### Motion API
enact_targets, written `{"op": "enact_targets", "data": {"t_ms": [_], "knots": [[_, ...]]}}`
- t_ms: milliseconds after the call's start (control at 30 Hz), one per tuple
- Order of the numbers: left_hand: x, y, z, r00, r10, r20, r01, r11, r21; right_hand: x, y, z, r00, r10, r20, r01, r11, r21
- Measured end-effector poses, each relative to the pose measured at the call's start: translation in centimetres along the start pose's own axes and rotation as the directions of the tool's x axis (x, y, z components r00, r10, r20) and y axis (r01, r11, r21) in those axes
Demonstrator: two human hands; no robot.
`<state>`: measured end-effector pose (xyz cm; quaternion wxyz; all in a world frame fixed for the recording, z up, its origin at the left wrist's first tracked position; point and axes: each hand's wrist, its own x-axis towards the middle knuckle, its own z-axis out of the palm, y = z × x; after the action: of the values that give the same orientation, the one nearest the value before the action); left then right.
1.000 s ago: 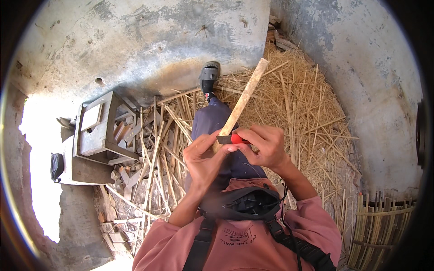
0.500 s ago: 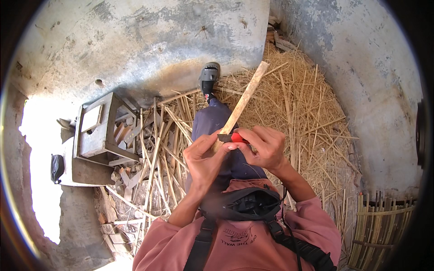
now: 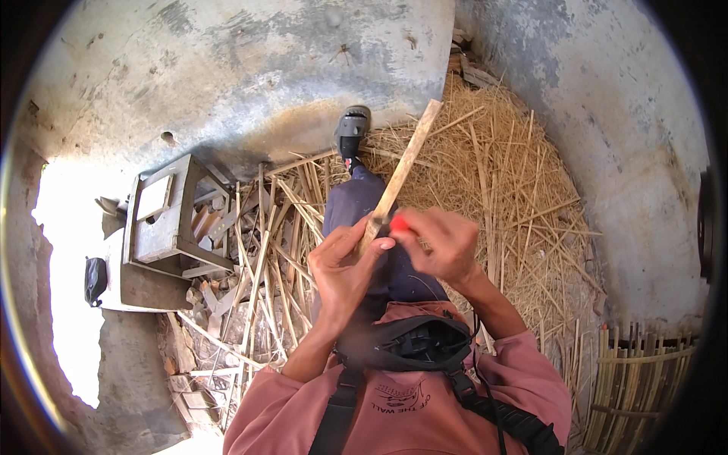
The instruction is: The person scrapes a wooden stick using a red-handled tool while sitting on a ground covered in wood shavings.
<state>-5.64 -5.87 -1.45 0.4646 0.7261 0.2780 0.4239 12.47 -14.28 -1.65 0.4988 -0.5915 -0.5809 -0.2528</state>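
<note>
My left hand (image 3: 339, 262) is closed around the lower end of a flat pale bamboo strip (image 3: 407, 163), which points up and away to the right. A short knife with a red handle (image 3: 398, 223) sits in my closed right hand (image 3: 446, 244). Its dark blade, smeared by motion, is at the strip just above my left fingers. Whether the blade touches the strip is hard to make out. My leg in dark trousers (image 3: 353, 201) stretches out beneath the strip.
Straw and thin shavings (image 3: 516, 182) cover the floor on the right. Split strips (image 3: 265, 265) and rubble lie at left, beside an overturned wooden stool (image 3: 163, 220). A woven bamboo panel (image 3: 637, 387) stands lower right. Before me rises a stained wall (image 3: 250, 68).
My right hand has turned the knife, and its blade now shows as a blur against the strip. The strip's far end has shifted slightly left; my left hand keeps its hold.
</note>
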Motion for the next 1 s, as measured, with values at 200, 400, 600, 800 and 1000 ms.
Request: {"op": "enact_targets", "data": {"t_ms": [200, 400, 600, 800, 1000], "knots": [[-2.1, -3.0, -1.1, 0.992, -0.122, 0.014, 0.122, 0.991, -0.045, 5.2, 8.0, -4.8, 0.841, 0.516, -0.161, -0.523, 0.852, -0.004], [-0.2, -3.9, -2.4, 0.975, -0.214, 0.059, 0.218, 0.972, -0.087, 2.6, 4.0, -2.8, 0.851, 0.449, 0.272, -0.504, 0.845, 0.181], [0.6, -1.6, -2.4, 0.921, -0.255, 0.296, 0.345, 0.885, -0.313, 1.2, 0.9, -1.9, 0.815, 0.393, 0.426, -0.549, 0.758, 0.351], [0.9, -1.6, -1.9, 0.869, -0.26, 0.421, 0.435, 0.806, -0.402, 1.1, 1.9, -2.6, 0.771, 0.403, 0.493, -0.621, 0.647, 0.443], [1.2, -1.3, -1.8, 0.83, -0.26, 0.494, 0.488, 0.768, -0.415, 1.2, 1.2, -3.7, 0.689, 0.39, 0.611, -0.7, 0.576, 0.422]]}}
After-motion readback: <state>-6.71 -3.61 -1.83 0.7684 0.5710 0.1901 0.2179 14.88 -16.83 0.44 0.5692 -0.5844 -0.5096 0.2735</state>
